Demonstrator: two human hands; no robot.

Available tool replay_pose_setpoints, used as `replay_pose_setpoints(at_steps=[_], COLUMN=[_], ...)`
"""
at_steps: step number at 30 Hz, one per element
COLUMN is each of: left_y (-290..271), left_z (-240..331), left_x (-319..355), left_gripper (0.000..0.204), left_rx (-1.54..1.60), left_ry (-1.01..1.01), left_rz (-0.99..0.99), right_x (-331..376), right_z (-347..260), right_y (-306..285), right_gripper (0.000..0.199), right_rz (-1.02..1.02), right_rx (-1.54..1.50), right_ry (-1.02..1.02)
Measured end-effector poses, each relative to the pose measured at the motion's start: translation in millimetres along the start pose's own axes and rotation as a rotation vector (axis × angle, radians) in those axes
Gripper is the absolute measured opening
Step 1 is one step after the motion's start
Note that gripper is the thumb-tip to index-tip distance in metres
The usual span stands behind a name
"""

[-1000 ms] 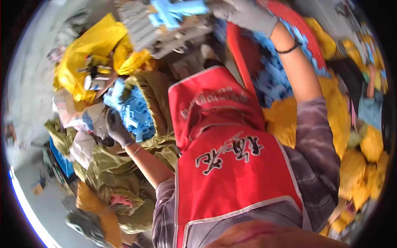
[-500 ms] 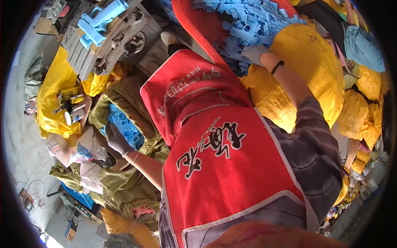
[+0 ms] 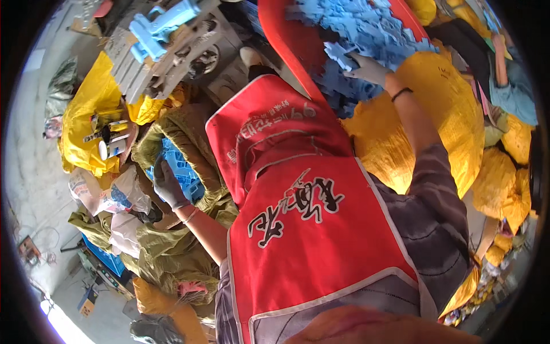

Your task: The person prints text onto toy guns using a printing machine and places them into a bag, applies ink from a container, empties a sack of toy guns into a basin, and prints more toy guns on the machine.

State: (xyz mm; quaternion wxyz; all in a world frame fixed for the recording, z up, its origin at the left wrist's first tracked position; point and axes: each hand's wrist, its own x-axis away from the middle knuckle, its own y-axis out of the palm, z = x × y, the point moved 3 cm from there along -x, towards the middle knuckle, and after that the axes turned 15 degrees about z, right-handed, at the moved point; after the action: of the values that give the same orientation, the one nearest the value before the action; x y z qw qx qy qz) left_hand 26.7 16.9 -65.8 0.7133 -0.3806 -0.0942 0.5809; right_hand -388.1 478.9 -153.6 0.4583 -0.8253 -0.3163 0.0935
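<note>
- Wearing a red apron [image 3: 321, 235], mid-frame
- Left hand [image 3: 170, 186] at the green sack [image 3: 200, 140] of blue parts [image 3: 182, 166], left of center; can't tell if it's gripping anything
- Right hand [image 3: 369, 71] has a blue piece [image 3: 338, 54] pinched over the red tub [image 3: 287, 46], upper right

A grey slatted bench [image 3: 121, 67] stands at the upper left, its slats worn and edged with wood. Light-blue pistol-shaped pieces [image 3: 150, 41] lie directly on it, near the far end. Across from it, 1 red tub [image 3: 285, 47] carries a thick heap of light-blue parts [image 3: 372, 31], jumbled over one another. Nearer, 1 olive sack [image 3: 197, 140] gapes open around a smaller batch of blue parts [image 3: 179, 166]; its bottom is hidden.
</note>
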Motion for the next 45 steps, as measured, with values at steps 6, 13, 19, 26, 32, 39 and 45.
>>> replay_pose_setpoints(at_steps=[6, 13, 19, 26, 32, 39, 45], left_y=[11, 13, 40, 65, 67, 34, -17], left_z=[84, 175, 202, 227, 235, 199, 70], left_x=[-32, -66, -97, -115, -128, -112, -80], left_gripper=[0.022, 0.021, 0.027, 0.04, 0.04, 0.035, 0.034], left_rx=[0.161, 0.214, 0.218, 0.223, 0.272, 0.351, 0.324], left_ry=[0.136, 0.522, 0.625, 0.573, 0.651, 0.391, 0.168], left_rz=[0.073, 0.188, 0.109, -0.126, -0.154, 0.092, 0.313], right_x=[-10, 16, 15, 15, -5, -84, -118], right_z=[-49, -109, -116, -130, -166, -278, -344], right_y=[-23, -20, -25, -44, -56, -79, -62], right_gripper=[0.032, 0.03, 0.04, 0.034, 0.038, 0.043, 0.046], right_rz=[0.181, 0.052, 0.366, 0.402, 0.336, 0.526, 0.485], right_rx=[-0.719, -1.19, -0.78, -0.834, -1.333, -0.669, -0.192], right_ry=[0.305, 0.181, 0.14, 0.048, 0.11, -0.507, -0.89])
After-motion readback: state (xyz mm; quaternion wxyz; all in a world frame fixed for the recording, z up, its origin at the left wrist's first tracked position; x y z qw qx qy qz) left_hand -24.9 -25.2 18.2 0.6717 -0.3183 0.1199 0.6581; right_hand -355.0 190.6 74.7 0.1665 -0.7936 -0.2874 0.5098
